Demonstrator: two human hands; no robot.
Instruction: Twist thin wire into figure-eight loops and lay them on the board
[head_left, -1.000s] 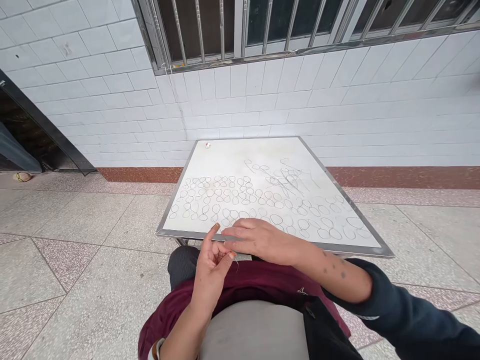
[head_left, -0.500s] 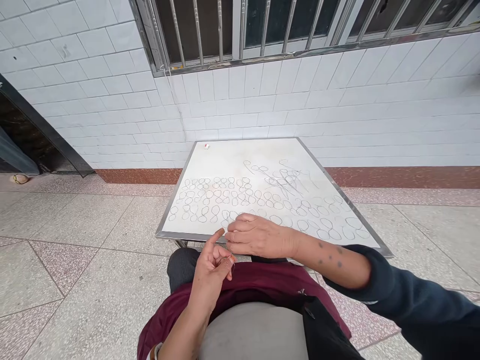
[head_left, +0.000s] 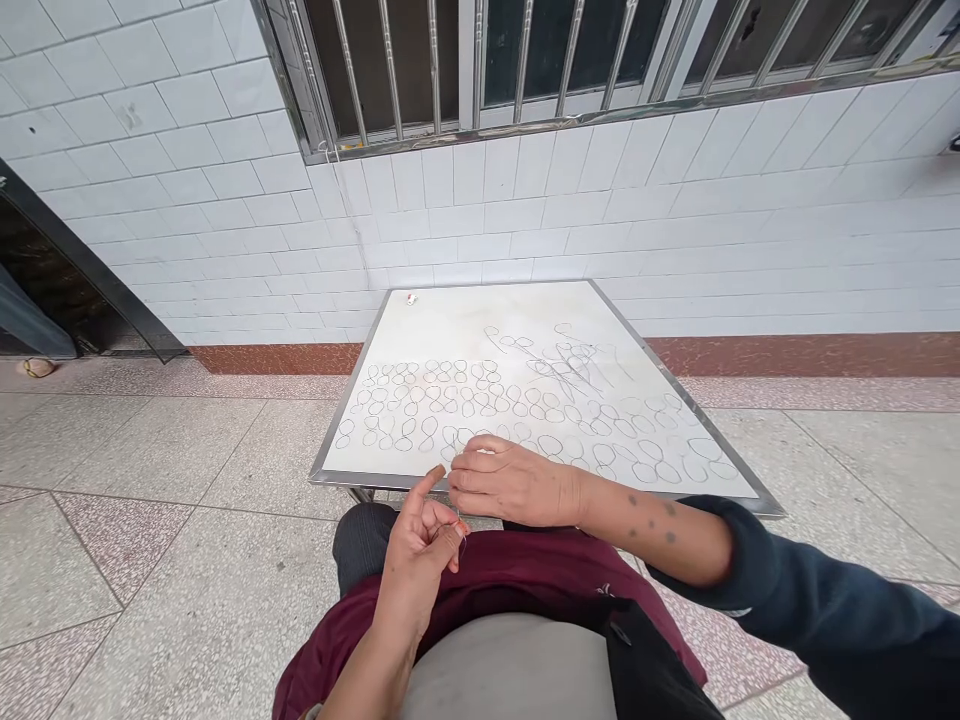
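Between the thumb and fingers of my left hand [head_left: 414,560] is a small orange item [head_left: 462,526], too small to name. A thin thread-like strand hangs in a curve beside it. The left index finger points up and away from the pinch. My right hand [head_left: 517,485] is held just above and to the right, back upward, its fingers drawn together and their tips close to the left index finger. Whatever those fingertips grip is hidden. Both hands are over my lap at the near edge of a white-topped table [head_left: 442,330].
Drawn loops and scribbles cover much of the tabletop. A small white and red object [head_left: 411,299] lies at its far left corner. Behind stands a white tiled wall [head_left: 450,220] with a barred window [head_left: 510,60]. A dark doorway [head_left: 67,270] is at the left, above speckled floor tiles [head_left: 247,590].
The view has shifted slightly, so the wall and window sit a little lower. My hands keep nearly the same pose, and the orange item stays in the left pinch.
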